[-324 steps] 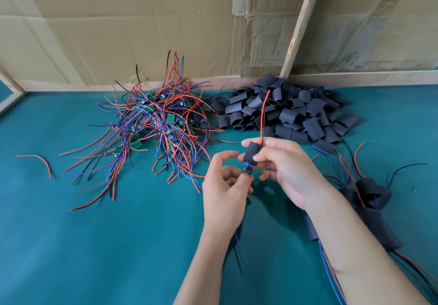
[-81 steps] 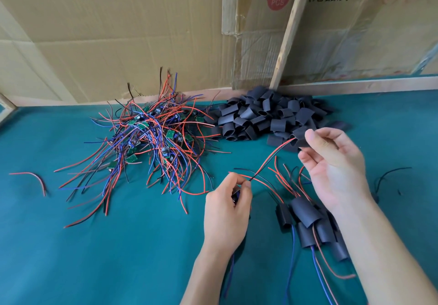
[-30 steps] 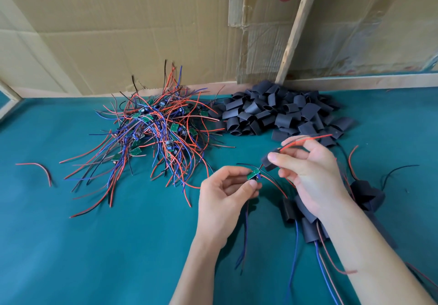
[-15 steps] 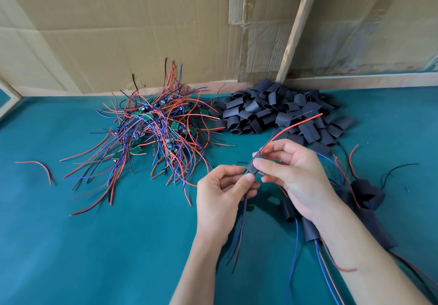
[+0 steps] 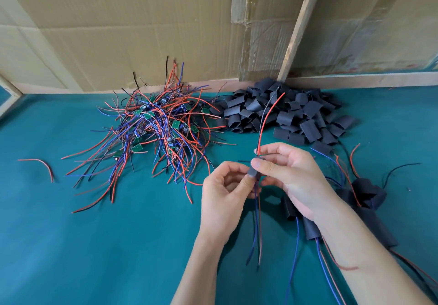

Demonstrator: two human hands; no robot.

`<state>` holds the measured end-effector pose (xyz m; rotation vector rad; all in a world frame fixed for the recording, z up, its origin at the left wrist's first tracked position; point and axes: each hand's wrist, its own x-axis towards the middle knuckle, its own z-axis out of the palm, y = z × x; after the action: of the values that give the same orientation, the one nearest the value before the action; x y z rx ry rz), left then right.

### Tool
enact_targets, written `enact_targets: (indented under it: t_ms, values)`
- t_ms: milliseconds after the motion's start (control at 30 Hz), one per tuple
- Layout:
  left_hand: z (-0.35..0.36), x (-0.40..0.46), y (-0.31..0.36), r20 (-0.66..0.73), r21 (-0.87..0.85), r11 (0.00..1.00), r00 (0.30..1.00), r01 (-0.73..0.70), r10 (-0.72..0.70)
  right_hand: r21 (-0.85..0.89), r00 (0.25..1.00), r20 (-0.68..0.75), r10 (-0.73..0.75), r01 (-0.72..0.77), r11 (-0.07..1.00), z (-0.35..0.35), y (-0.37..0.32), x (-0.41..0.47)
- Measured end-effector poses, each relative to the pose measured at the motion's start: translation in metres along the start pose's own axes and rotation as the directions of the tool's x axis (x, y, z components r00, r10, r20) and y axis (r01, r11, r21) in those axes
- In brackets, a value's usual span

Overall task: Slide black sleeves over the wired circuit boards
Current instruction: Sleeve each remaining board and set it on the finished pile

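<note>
My right hand (image 5: pixel 291 174) pinches a black sleeve (image 5: pixel 254 171) between thumb and forefinger, with a red wire (image 5: pixel 266 120) rising out of its top. My left hand (image 5: pixel 225 198) pinches the lower end of the same piece, where blue and red wires (image 5: pixel 257 224) hang down; the board itself is hidden inside the sleeve and fingers. A tangled heap of wired green boards (image 5: pixel 156 129) lies at the back left. A pile of loose black sleeves (image 5: pixel 284 112) lies at the back centre.
Sleeved boards (image 5: pixel 365 193) lie on the right by my right forearm, their wires trailing toward me. A single red wire (image 5: pixel 40 165) lies far left. The teal table top (image 5: pixel 94 245) ends at a cardboard wall (image 5: pixel 118 32) with a leaning wooden slat (image 5: pixel 298 25).
The sleeve has slid down the wires onto the board between my hands. The red wire now stands upright, and the green board seen a second ago is covered.
</note>
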<state>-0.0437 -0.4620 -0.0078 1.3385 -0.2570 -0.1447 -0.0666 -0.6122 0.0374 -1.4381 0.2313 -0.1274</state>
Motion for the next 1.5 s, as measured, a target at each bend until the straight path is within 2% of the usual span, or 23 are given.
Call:
enact_targets:
  t_ms: [167,233,300,367,400,433,467,567,633,733,800,900,1033,1167,1267,1333,1433,1500]
  values:
    - [0.002,-0.001,0.002,0.021,0.019,1.0,1.0,0.01,-0.011,-0.048,0.999,-0.044,0.005,-0.007,0.999,-0.002,-0.004,0.0]
    - [0.003,-0.001,0.003,-0.03,0.04,0.999,1.0,0.009,-0.007,-0.224,0.997,-0.072,-0.003,-0.013,0.975,-0.008,-0.009,-0.001]
    - [0.004,-0.001,0.003,-0.095,0.09,0.996,0.995,0.006,0.002,-0.54,0.999,-0.049,-0.015,-0.014,0.842,-0.014,-0.013,-0.003]
    - [0.005,-0.002,0.001,-0.117,0.169,0.986,0.993,0.007,0.013,-0.819,1.0,-0.004,0.004,-0.006,0.574,-0.014,-0.013,-0.006]
    - [0.006,-0.002,0.001,-0.113,0.22,0.975,0.993,0.004,0.021,-0.891,1.0,-0.005,0.011,-0.01,0.455,-0.011,-0.012,-0.007]
    - [0.007,-0.001,0.0,-0.099,0.284,0.959,0.995,-0.004,0.033,-0.924,1.0,-0.014,-0.003,-0.012,0.382,-0.007,-0.012,-0.008]
    - [0.008,-0.001,-0.001,-0.073,0.364,0.931,0.996,-0.027,0.058,-0.932,0.999,-0.018,-0.031,-0.005,0.363,-0.004,-0.014,-0.008]
    - [0.011,-0.002,-0.003,0.037,0.581,0.8,0.987,-0.15,0.159,-0.901,0.988,0.035,-0.151,0.097,0.423,0.008,-0.025,-0.002]
    - [0.013,-0.004,-0.002,0.077,0.611,0.773,0.984,-0.174,0.161,-0.892,0.972,0.137,-0.193,0.206,0.404,0.024,-0.037,0.009]
    - [0.016,-0.007,-0.001,0.165,0.63,0.746,0.976,-0.214,0.14,-0.886,0.947,0.302,-0.112,0.322,0.333,0.058,-0.044,0.041]
    - [0.019,-0.009,0.0,0.245,0.645,0.717,0.96,-0.266,0.136,-0.896,0.938,0.346,-0.036,0.341,0.284,0.081,-0.04,0.071]
    - [0.02,-0.01,0.002,0.245,0.632,0.723,0.957,-0.28,0.157,-0.93,0.951,0.31,0.005,0.303,0.208,0.107,-0.03,0.107]
    - [0.019,-0.01,0.006,0.197,0.596,0.769,0.971,-0.231,0.138,-0.972,0.98,0.19,-0.057,0.196,0.131,0.124,-0.015,0.129]
    - [0.017,-0.006,0.004,0.09,0.658,0.744,0.993,-0.116,0.075,-0.977,0.988,0.102,-0.116,0.121,0.177,0.129,-0.007,0.135]
    - [0.016,-0.005,0.004,0.061,0.643,0.762,0.997,-0.08,0.053,-0.973,0.986,0.093,-0.136,0.118,0.196,0.131,-0.008,0.134]
    - [0.015,-0.006,0.004,0.05,0.64,0.765,0.998,-0.066,0.044,-0.971,0.98,0.096,-0.172,0.131,0.2,0.133,-0.007,0.133]
    - [0.014,-0.005,0.006,0.046,0.634,0.769,0.997,-0.08,0.066,-0.959,0.971,0.045,-0.234,0.108,0.261,0.134,-0.009,0.134]
    - [0.014,-0.004,0.006,0.046,0.627,0.774,0.996,-0.086,0.074,-0.957,0.977,0.03,-0.21,0.089,0.277,0.134,-0.011,0.134]
